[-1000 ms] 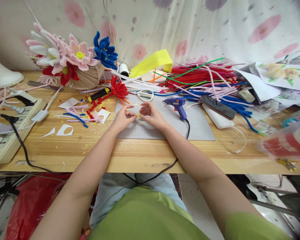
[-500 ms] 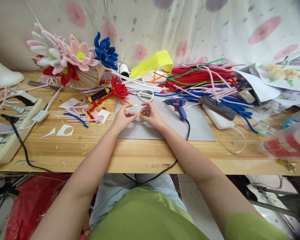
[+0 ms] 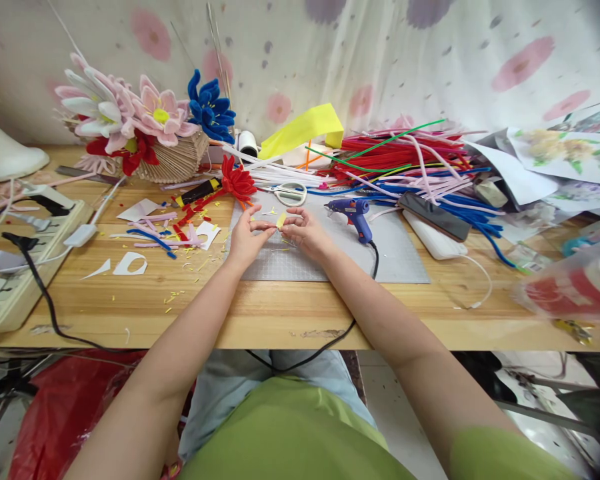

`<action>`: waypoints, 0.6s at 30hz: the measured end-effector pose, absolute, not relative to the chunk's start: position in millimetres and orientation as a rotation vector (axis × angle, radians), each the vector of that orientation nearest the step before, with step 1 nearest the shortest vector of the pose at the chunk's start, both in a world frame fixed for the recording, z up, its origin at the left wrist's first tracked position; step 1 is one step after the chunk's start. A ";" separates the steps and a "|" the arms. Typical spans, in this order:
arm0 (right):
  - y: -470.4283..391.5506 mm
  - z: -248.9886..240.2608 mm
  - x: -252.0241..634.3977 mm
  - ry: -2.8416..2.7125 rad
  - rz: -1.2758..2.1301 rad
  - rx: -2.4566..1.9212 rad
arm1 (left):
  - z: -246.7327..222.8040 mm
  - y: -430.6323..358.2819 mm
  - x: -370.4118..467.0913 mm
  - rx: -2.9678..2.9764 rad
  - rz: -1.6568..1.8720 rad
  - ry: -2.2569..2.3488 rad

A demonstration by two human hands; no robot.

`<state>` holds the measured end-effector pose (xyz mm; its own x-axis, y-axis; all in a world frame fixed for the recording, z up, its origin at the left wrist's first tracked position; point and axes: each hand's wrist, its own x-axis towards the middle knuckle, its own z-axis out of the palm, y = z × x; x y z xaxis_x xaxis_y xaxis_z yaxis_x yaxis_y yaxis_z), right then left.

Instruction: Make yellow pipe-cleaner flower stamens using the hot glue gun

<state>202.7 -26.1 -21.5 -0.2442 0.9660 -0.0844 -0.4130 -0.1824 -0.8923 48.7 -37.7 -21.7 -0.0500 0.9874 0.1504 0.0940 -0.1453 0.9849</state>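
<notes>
Both pinching a small yellow paper scrap [image 3: 281,219] over the grey cutting mat [image 3: 400,257]: left hand [image 3: 247,235] and right hand [image 3: 305,231], fingertips nearly touching, blue glue gun [image 3: 355,213] just right.

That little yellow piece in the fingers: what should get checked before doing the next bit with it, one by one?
1. Little yellow piece pinched between both hands: ok.
2. Left hand and right hand over the grey mat: ok.
3. Blue glue gun standing on the mat beside the right hand, not touching it: ok.
4. Glue gun hot or switched on: cannot tell.
5. Scissors lying closed behind the hands, blades away from fingers: ok.
6. Glue gun's black cord running right beside the right forearm, easy to snag: not ok.
</notes>
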 end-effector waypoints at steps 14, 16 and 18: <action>-30.9 -14.7 200.2 -0.843 1.783 -0.902 | -19.7 -39.4 51.8 1.279 1.327 1.185; -30.8 -15.5 199.9 -0.849 1.780 -0.900 | -20.2 -39.7 52.1 1.259 1.315 1.181; -30.7 -16.7 199.9 -0.860 1.779 -0.899 | -20.8 -39.8 52.3 1.246 1.303 1.183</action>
<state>199.9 -30.7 -16.7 -0.2961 0.9332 -0.2036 -0.4198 -0.3186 -0.8498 52.3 -39.8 -20.8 -0.0339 0.9958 0.0848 -0.0115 -0.0852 0.9963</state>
